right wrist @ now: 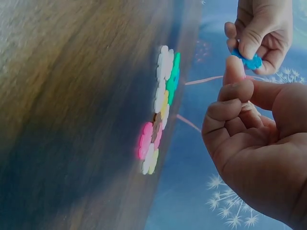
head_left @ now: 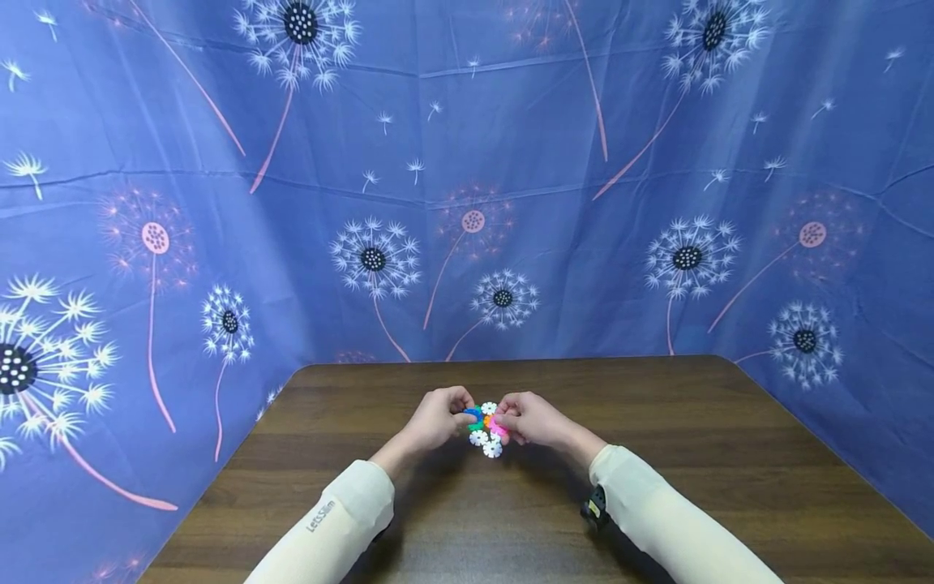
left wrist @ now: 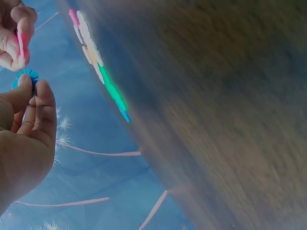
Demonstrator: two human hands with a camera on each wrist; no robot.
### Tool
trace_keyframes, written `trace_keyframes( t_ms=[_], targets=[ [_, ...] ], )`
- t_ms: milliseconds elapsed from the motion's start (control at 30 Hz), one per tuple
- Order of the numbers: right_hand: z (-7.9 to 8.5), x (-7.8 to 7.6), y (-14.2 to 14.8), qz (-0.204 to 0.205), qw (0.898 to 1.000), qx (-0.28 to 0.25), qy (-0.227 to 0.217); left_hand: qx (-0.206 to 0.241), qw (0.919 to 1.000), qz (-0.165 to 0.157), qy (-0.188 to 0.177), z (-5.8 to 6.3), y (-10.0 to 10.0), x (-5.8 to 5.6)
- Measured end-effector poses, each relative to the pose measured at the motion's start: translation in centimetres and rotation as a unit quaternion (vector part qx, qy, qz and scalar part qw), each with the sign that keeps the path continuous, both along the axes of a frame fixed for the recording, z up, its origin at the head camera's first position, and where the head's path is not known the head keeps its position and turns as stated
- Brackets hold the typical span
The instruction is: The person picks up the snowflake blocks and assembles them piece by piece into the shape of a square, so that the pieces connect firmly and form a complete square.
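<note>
My left hand point(head_left: 440, 416) pinches a blue flower-shaped plastic disc point(left wrist: 29, 75) between thumb and fingertips. Facing it, my right hand point(head_left: 538, 418) pinches a pink disc point(left wrist: 20, 46) held on edge; in the right wrist view my fingers hide nearly all of it. The two discs are close together, held up off the table. Below them lie several similar discs: white discs point(head_left: 492, 448), a green disc point(right wrist: 173, 72), a brown disc point(right wrist: 156, 127) and another pink disc point(right wrist: 145, 140). Seen edge-on in the wrist views, they form a flat row; whether they are joined, I cannot tell.
The discs rest on a dark wood-grain table point(head_left: 511, 519). Behind its far edge hangs a blue curtain point(head_left: 584, 243) with a dandelion print. Pale sleeves point(head_left: 336, 511) cover both forearms, and a dark device point(head_left: 596, 508) is strapped at the right wrist.
</note>
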State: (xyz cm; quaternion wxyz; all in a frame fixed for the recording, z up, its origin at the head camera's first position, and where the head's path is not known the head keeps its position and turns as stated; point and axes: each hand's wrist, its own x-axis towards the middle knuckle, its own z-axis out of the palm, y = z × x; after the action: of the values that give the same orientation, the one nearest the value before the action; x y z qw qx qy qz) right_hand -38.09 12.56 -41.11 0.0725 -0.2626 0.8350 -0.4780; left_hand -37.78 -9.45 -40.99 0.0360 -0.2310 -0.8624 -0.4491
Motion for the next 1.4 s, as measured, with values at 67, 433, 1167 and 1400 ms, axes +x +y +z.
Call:
trace_keyframes(
  t_ms=[67,433,1167,1400],
  targets=[
    [0.0,0.1,-0.2,-0.001,1.000,-0.009,0.000,0.006,1.0000,-0.006,0.005,0.0,0.2,0.1],
    [0.0,0.4,-0.5,-0.014,0.998,-0.052,-0.029,0.031,0.9995,-0.007,0.003,-0.1,0.9,0.4],
    [0.7,0.3,0.0,0.035,0.987,-0.114,-0.106,0.065,0.9962,0.033,0.049,0.7,1.9,0.9],
    [0.6,-0.3,0.6,0.022,0.991,-0.085,-0.104,0.046,0.9981,0.014,0.038,0.3,1.9,1.2]
  ],
)
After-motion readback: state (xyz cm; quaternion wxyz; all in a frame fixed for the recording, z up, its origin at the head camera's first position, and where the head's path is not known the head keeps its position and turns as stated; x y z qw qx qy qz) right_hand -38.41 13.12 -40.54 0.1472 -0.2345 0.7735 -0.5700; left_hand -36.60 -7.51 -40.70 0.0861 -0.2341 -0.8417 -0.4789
